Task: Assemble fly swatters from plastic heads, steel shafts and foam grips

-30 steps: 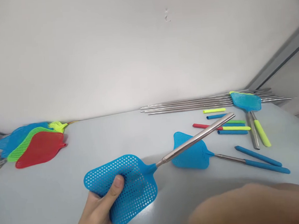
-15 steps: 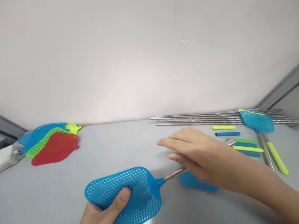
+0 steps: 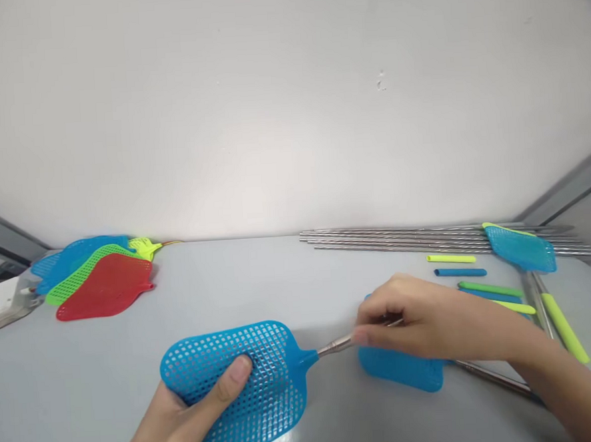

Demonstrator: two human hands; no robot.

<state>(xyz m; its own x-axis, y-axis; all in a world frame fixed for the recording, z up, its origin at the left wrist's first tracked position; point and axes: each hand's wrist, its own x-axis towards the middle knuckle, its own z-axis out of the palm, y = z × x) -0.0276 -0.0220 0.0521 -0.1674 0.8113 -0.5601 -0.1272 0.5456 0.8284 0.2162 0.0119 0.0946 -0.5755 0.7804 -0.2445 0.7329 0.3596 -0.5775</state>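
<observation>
My left hand (image 3: 187,408) grips the mesh head of a blue fly swatter (image 3: 274,362), thumb on top and fingers hidden beneath. A metal rod (image 3: 336,345) sits at the swatter head's neck and runs right, into the fingers of my right hand (image 3: 406,317). Those fingers are closed in a pinch round the rod. Below my right hand, on the table, lies another blue swatter head (image 3: 402,368), partly covered by the hand; its metal rod (image 3: 500,375) stretches off to the right under my forearm.
At the left lie a red swatter head (image 3: 106,286) and several green, blue and yellow ones. Metal rods (image 3: 376,236) lie along the wall. Coloured handle sleeves (image 3: 459,272) are at the right, beside swatters with a blue head (image 3: 522,247) and a yellow handle (image 3: 565,328).
My right hand's fingers, stretched out above the rod before, have closed round it. My left hand still holds the blue swatter head, and the view has shifted slightly.
</observation>
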